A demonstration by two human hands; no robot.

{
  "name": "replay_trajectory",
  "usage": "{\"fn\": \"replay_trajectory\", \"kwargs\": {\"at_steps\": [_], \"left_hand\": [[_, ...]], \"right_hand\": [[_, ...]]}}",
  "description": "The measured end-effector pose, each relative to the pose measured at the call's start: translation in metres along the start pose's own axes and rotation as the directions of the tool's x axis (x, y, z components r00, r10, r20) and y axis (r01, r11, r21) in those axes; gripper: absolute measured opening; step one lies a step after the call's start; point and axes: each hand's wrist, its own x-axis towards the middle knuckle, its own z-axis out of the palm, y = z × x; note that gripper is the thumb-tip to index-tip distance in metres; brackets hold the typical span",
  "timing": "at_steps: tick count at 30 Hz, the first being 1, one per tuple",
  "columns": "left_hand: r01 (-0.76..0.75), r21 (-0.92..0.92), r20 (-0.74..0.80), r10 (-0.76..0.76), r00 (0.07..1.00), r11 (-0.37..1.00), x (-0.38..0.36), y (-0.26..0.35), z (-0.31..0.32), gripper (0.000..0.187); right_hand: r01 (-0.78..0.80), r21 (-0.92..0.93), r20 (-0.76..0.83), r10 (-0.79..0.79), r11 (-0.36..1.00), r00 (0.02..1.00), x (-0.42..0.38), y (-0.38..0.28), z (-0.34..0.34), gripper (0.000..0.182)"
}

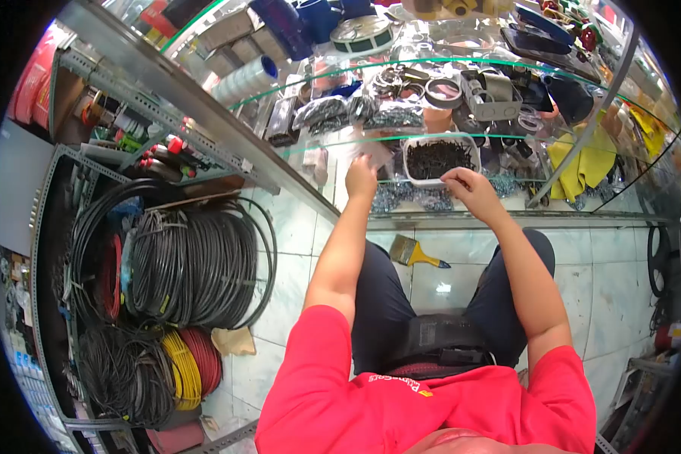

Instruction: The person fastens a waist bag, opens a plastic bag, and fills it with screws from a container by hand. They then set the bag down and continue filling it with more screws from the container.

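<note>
A white plastic tub (pixel 473 151) stands on the lower shelf of the glass display case, filled with small dark pieces that look like black screws (pixel 435 159). My right hand (pixel 467 191) is at the tub's near right corner, fingers closed together. Whatever it may hold is too small to make out. To the left of the tub, my left hand (pixel 362 175) pinches what looks like a clear plastic bag (pixel 378 153). Bags of small metal hardware (pixel 424 198) lie in front of the tub.
Glass shelf edges (pixel 401 138) run just above my hands. A metal post (pixel 280 163) slants along the left. Coils of black cable (pixel 193 265) fill the rack at left. A paintbrush (pixel 416 252) lies on the tiled floor, and a yellow cloth (pixel 583 163) hangs at right.
</note>
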Motion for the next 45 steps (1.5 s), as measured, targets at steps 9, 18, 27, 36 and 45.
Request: {"fn": "replay_trajectory", "kwargs": {"at_steps": [9,18,27,36,45], "left_hand": [[0.287,-0.366,-0.095,-0.342,0.935,0.885,0.01,-0.024,0.016,0.016],[0.152,-0.614,-0.299,-0.408,0.863,0.774,0.012,-0.018,-0.002,0.02],[0.189,-0.96,0.279,-0.732,0.622,-0.205,0.006,-0.021,-0.023,0.02],[0.179,-0.961,0.273,-0.661,0.699,-0.209,0.005,-0.029,-0.016,0.022],[0.003,-0.999,0.02,-0.552,0.834,-0.032,0.002,-0.017,-0.044,0.019]], "right_hand": [[-0.077,0.1,-0.193,0.095,0.992,0.977,0.017,0.012,-0.01,0.015],[-0.077,0.106,-0.21,0.098,0.991,0.973,0.014,0.008,0.001,0.016],[-0.017,-0.06,-0.098,0.011,0.998,0.995,0.005,0.006,0.024,0.013],[0.388,-0.252,0.179,-0.351,0.887,0.919,0.011,-0.008,0.086,0.037],[0.226,-0.597,0.333,-0.019,0.77,0.943,0.087,0.03,0.178,0.058]]}}
